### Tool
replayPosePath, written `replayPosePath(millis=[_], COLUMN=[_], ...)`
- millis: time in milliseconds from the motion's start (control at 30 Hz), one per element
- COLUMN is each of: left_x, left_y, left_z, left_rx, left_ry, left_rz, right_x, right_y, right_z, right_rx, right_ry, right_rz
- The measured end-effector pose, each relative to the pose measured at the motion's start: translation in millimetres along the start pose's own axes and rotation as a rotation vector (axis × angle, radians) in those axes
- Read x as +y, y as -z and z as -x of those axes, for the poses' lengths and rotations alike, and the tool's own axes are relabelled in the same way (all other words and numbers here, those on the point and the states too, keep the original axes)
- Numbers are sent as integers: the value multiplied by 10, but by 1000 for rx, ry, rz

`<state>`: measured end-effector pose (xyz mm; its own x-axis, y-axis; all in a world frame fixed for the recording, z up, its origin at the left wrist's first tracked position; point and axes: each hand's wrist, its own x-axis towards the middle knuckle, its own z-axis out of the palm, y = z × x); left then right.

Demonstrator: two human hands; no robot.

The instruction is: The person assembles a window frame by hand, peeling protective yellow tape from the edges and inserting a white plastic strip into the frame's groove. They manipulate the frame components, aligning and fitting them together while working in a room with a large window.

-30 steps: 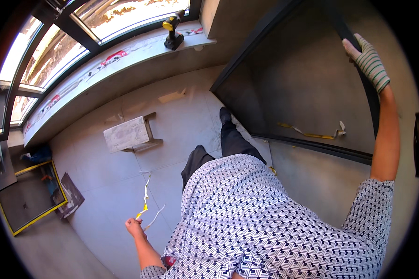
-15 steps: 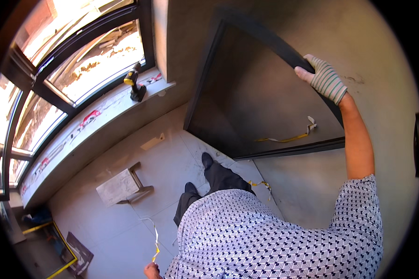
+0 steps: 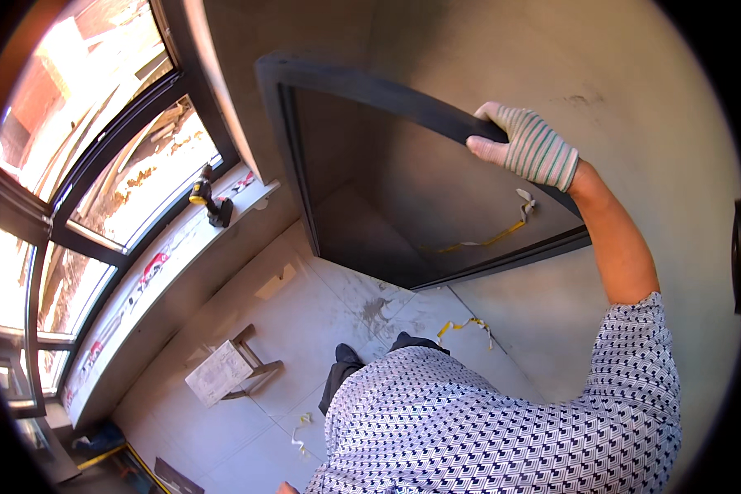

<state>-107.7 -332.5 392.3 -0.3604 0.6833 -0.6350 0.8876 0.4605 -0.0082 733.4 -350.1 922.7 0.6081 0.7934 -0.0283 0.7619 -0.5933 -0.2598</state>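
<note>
My right hand (image 3: 535,146), in a white glove with green stripes, grips the top edge of a dark framed panel (image 3: 379,92). Thumb and fingers close around its rim. The panel stands tilted at the wall, its lower edge at the floor, with a dark see-through sheet that looks like a window screen. A yellow and white strip (image 3: 502,234) shows across the sheet; whether it is stuck to it I cannot tell. Only a sliver of my bare left hand (image 3: 286,488) shows at the lower edge, fingers hidden. Near it a yellow-white strip (image 3: 301,433) lies on the floor.
A small wooden stool (image 3: 222,375) stands on the tiles to the left. The window sill (image 3: 160,272) carries a cordless drill (image 3: 210,199). Another yellow strip (image 3: 466,327) lies by my feet. Framed pieces (image 3: 144,465) lean at the lower left.
The strip that hung from my left hand now lies on the floor, and that hand has dropped almost out of view. My right hand and the panel's top have shifted left in the picture.
</note>
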Motion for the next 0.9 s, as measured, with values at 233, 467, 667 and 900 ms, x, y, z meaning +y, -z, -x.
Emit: replayPosePath(millis=[233, 467, 667, 900], left_x=[2860, 5308, 5949, 5875], left_y=[1004, 1890, 2139, 2317], left_z=[774, 2828, 3858, 3840], left_rx=[19, -292, -382, -288], left_ry=[-600, -1146, -1151, -1030], left_rz=[556, 881, 974, 1031], right_x=[-153, -543, -569, -581], right_y=[-207, -454, -576, -685], right_z=[84, 140, 302, 420], right_rx=[-253, -432, -469, -514], right_ry=[24, 100, 131, 223], right_rz=[-245, -402, -464, -647])
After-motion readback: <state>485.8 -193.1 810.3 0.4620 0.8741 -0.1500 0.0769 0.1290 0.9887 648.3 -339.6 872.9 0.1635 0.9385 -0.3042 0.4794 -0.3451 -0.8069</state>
